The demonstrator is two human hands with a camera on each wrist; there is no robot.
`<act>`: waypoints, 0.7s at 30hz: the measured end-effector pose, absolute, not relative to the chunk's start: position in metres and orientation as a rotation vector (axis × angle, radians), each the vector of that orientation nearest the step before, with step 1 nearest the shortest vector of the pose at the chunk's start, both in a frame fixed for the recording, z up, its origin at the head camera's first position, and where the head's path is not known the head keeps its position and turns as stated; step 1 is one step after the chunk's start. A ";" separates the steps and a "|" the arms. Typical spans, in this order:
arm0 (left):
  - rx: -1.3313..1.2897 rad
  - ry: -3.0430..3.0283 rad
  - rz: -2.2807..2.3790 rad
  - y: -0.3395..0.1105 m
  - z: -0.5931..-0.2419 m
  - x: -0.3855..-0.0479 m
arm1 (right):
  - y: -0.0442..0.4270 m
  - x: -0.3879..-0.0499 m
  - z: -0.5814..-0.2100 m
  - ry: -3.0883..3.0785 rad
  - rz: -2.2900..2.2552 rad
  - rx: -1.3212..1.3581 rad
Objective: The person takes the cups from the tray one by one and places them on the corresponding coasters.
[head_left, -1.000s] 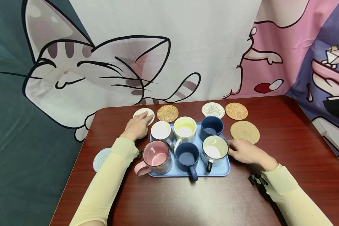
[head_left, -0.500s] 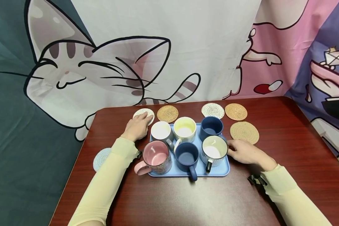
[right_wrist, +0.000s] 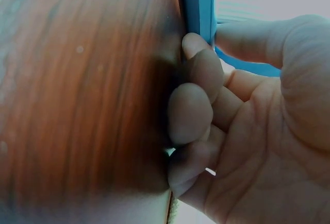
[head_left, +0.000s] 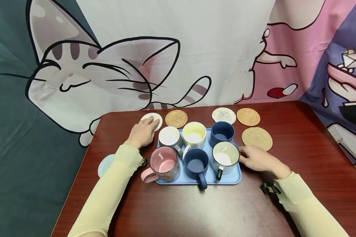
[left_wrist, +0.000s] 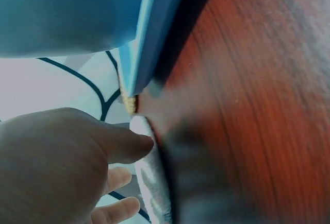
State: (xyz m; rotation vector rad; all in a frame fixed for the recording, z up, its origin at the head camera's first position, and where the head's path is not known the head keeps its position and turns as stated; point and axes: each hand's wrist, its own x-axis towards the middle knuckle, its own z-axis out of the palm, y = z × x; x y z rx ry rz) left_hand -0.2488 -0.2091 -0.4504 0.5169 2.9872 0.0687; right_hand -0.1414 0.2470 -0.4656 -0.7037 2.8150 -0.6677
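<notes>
My left hand (head_left: 141, 133) reaches to the white woven coaster (head_left: 153, 119) at the back left, fingers extended over its near part. In the left wrist view the thumb and fingertips lie by the edge of this coaster (left_wrist: 149, 177). At the tray's right side, my right hand (head_left: 259, 159) grips the rim of the blue tray (head_left: 172, 181); the right wrist view has thumb and curled fingers on either side of the tray edge (right_wrist: 198, 7). On the tray stand a pink mug (head_left: 164, 161), a grey mug (head_left: 169, 136), a yellow mug (head_left: 194, 135), two blue mugs (head_left: 196, 161) and a black-handled white mug (head_left: 225, 154).
Behind the tray lie a tan coaster (head_left: 176, 118), another white one (head_left: 223, 115) and a yellowish one (head_left: 248, 117). A larger beige coaster (head_left: 257, 138) lies at the right, a pale blue one (head_left: 105, 165) by the left forearm. A patterned cloth (head_left: 178, 59) hangs behind the table.
My left hand has drawn back slightly to the left over the white coaster. The right hand, tray and mugs stay where they were.
</notes>
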 end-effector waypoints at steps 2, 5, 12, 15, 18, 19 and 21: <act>0.523 2.996 0.085 -0.211 -0.447 -0.246 | 0.247 -0.141 -0.465 2.817 -0.666 -0.705; 0.515 3.014 0.120 -0.218 -0.442 -0.238 | 0.247 -0.142 -0.465 2.819 -0.664 -0.709; 0.501 3.082 0.143 -0.242 -0.438 -0.213 | 0.247 -0.142 -0.465 2.808 -0.673 -0.712; 0.482 3.084 0.145 -0.253 -0.434 -0.198 | 0.247 -0.142 -0.467 2.801 -0.672 -0.696; 0.450 3.067 0.149 -0.262 -0.431 -0.182 | 0.247 -0.142 -0.468 2.797 -0.678 -0.694; 0.438 3.059 0.150 -0.265 -0.430 -0.177 | 0.247 -0.142 -0.468 2.798 -0.679 -0.693; 0.419 3.046 0.153 -0.271 -0.429 -0.167 | 0.247 -0.142 -0.468 2.803 -0.684 -0.695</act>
